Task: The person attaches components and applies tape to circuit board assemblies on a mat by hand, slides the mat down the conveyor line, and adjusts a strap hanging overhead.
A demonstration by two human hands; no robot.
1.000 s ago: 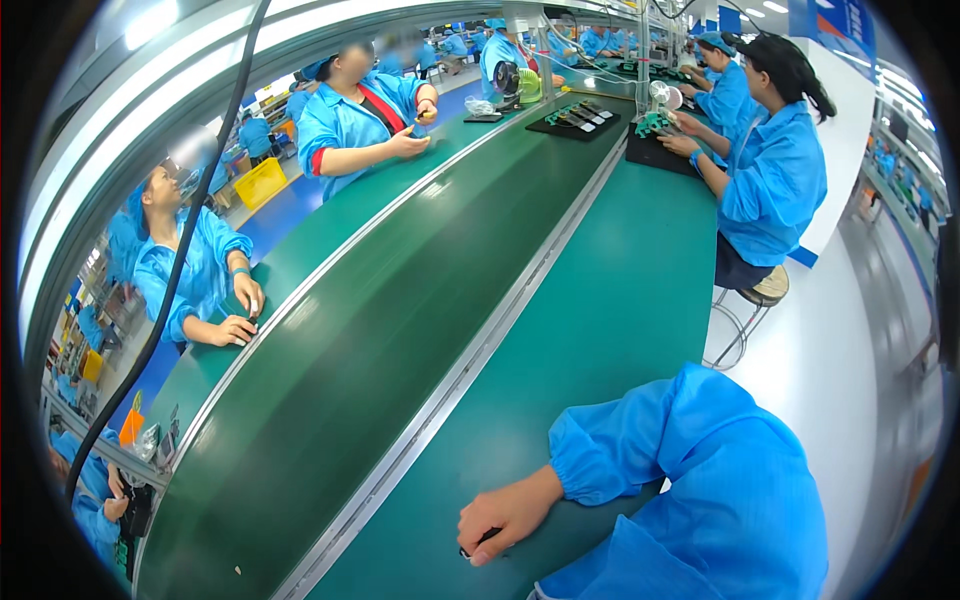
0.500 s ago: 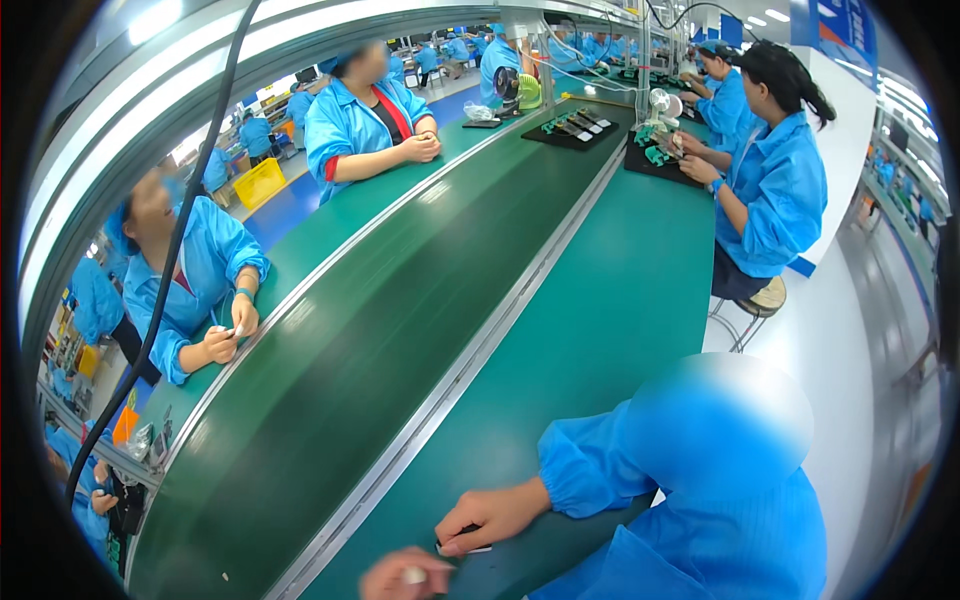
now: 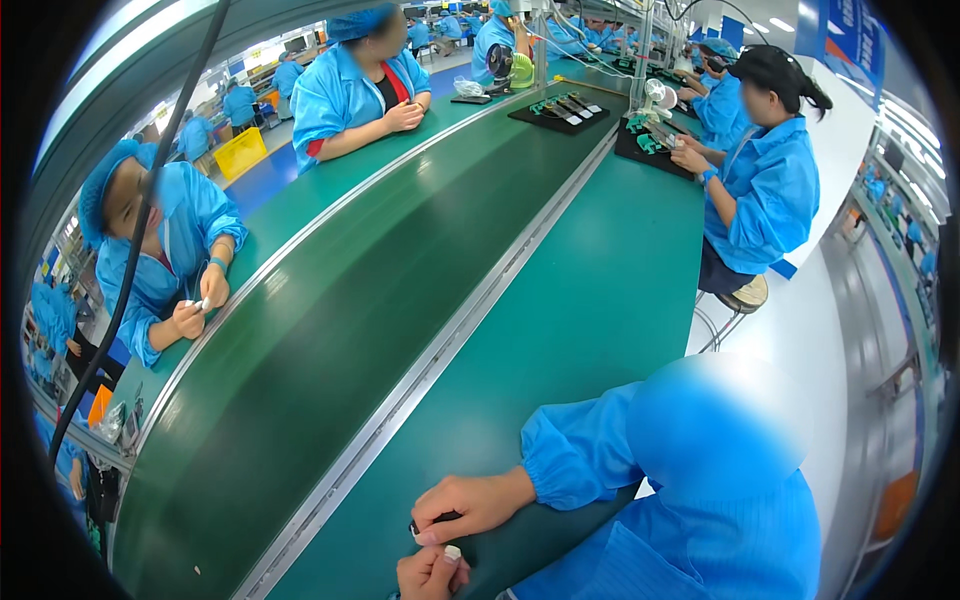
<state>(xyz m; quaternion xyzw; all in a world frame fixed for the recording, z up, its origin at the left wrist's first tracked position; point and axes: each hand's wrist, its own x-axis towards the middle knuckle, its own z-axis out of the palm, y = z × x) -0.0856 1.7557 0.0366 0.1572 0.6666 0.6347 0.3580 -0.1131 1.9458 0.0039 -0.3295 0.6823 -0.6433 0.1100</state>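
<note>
Black part (image 3: pixel 440 519) under neighbour's hand (image 3: pixel 472 503), blue sign (image 3: pixel 850 35) top-right

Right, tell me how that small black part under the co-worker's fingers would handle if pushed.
The small black part looks light: the co-worker's hand pins it with fingertips alone. On the smooth green table it would probably slide easily. It is mostly hidden, so stiffness is unclear.

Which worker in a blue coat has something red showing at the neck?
The person at the top, on the far side of the green conveyor belt, with hands together on the table. The other workers nearby show only blue at the collar.
</note>
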